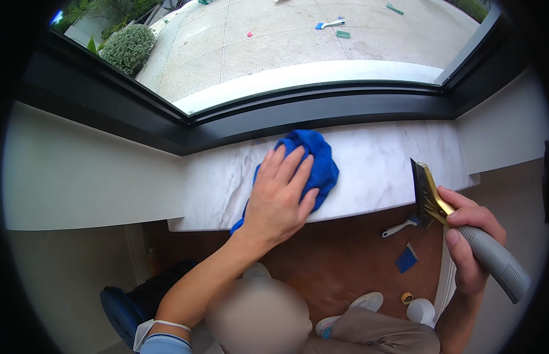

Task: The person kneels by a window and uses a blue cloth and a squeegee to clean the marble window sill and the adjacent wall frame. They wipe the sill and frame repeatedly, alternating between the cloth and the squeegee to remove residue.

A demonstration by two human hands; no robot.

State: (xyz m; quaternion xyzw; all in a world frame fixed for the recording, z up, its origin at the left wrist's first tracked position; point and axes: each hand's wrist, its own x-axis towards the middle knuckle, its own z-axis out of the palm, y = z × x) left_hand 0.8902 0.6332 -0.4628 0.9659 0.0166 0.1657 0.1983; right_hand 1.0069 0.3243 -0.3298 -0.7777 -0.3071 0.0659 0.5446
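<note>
My left hand lies palm down on a crumpled blue cloth, its fingers bent a little over the folds. Under the cloth is a white marble windowsill with grey veining; one corner of the fabric hangs at its front edge. To the right, my right hand grips a scraper by its grey ribbed handle. The scraper has a gold-coloured metal head and a dark, wide blade. Its head is held up near the sill's right front part, with the blade towards the left.
A black window frame borders the sill's back. Outside, a brush lies on paving. Below are another brush, a blue flat scraper-like tool, a tape roll, a white container and a dark blue bin-like object.
</note>
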